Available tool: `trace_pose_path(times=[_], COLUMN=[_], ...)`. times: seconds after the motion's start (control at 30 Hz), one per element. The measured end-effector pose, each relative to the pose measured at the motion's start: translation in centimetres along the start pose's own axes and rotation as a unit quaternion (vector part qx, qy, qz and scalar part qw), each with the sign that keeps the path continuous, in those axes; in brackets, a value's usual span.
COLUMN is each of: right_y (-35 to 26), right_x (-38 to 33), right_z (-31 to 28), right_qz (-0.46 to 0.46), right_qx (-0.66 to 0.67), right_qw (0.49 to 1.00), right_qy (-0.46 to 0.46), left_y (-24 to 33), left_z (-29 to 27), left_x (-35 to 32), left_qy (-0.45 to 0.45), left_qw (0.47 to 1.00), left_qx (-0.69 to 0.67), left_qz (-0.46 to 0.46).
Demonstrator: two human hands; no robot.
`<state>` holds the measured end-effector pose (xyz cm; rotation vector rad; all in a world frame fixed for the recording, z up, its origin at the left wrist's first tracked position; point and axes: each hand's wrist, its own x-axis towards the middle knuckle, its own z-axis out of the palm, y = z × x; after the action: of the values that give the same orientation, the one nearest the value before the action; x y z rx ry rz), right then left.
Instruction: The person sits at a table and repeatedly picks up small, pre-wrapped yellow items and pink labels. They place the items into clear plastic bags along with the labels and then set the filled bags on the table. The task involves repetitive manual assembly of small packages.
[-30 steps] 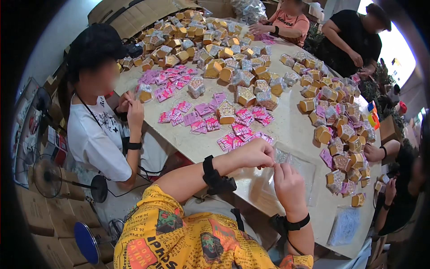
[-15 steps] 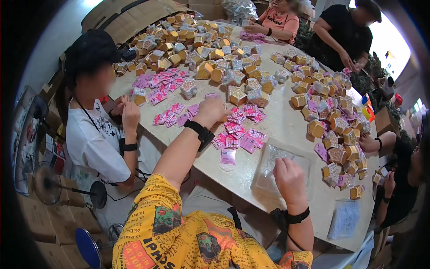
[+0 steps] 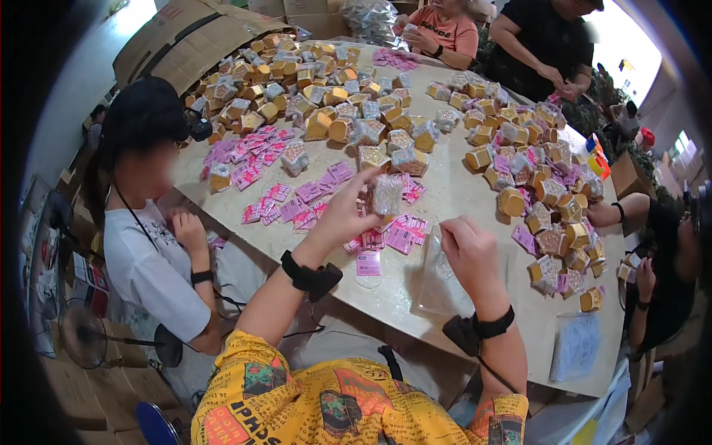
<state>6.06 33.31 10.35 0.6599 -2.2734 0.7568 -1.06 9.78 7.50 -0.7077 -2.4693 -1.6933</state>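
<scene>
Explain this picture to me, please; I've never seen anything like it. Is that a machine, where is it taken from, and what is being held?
No machine arms here: these are a person's own two bare hands. A wide fisheye camera on that person's head looks down, so straight edges look bent.

On the pale, wide table lie many chunky gold and silvery ornaments, flat pink rectangular cards and a shallow, clear plastic tray. Other people are around it.

The left hand holds a small block-shaped ornament with a silvery, textured face. The right hand is by the tray, fingers curled; whether they pinch something, I can't tell.
</scene>
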Motion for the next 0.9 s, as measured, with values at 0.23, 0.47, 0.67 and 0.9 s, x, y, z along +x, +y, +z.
trace_pose_path(times=[0.23, 0.47, 0.67, 0.9], right_y=[-0.1, -0.4, -0.1, -0.1], right_x=[1.6, 1.7, 1.6, 1.4], right_z=[1.7, 1.8, 1.9, 1.9], right_qz=[-0.041, -0.060, -0.065, -0.071], right_qx=[-0.019, -0.072, -0.098, -0.153], right_qw=[0.999, 0.994, 0.990, 0.978], right_qy=[-0.018, -0.058, -0.079, -0.124], left_y=[1.5, 2.4, 2.8, 3.0], left_z=[1.5, 1.5, 1.8, 2.0], left_x=[-1.5, -1.8, -1.8, -1.8], left_qy=[-0.001, 0.007, 0.004, 0.023], left_qw=[0.981, 0.962, 0.953, 0.918], left_qx=[0.103, 0.174, 0.207, 0.298], left_qz=[0.161, 0.209, 0.221, 0.262])
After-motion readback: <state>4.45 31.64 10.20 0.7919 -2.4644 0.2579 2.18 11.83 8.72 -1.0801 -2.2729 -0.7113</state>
